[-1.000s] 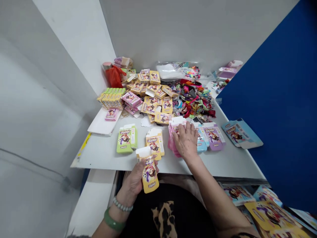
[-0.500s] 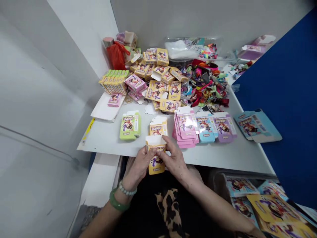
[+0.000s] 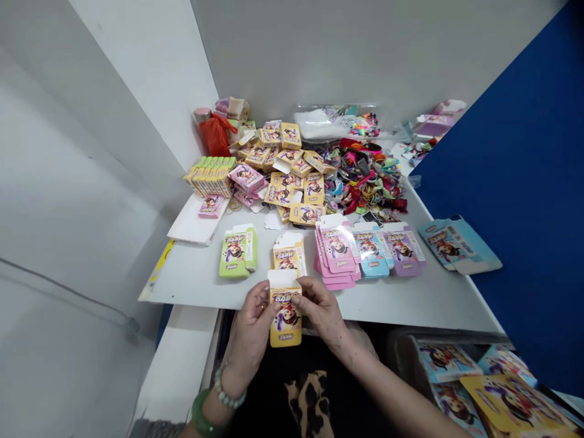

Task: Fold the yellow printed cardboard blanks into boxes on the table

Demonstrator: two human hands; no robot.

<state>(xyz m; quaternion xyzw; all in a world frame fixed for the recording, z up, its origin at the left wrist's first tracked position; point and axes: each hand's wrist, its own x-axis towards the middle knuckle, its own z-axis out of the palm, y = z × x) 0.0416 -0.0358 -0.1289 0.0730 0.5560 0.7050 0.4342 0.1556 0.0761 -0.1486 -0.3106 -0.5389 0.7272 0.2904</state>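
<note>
Between my two hands, at the table's front edge, is a yellow cardboard box (image 3: 286,328) printed with a cartoon figure, its white top flap standing up. My left hand (image 3: 253,322) pinches its left side with the thumb on the front. On the right side, my right hand (image 3: 319,307) grips it with thumb and fingers near the upper part. Just beyond lies another yellow box (image 3: 288,252) with its flap up. Green boxes (image 3: 233,255) lie to the left of it; pink boxes (image 3: 336,249), blue boxes (image 3: 371,249) and purple boxes (image 3: 404,250) lie to the right.
Yellow boxes (image 3: 306,213) are heaped at the back beside a pile of colourful hair ties (image 3: 365,176). A row of upright boxes (image 3: 208,177) and a red bag (image 3: 215,135) stand at the back left. A bin with printed cartons (image 3: 515,401) sits low right, near a blue partition (image 3: 506,152).
The view has tilted up, so the table sits lower in the picture. My left fingers have shifted down the box's side, and more of its printed front shows.
</note>
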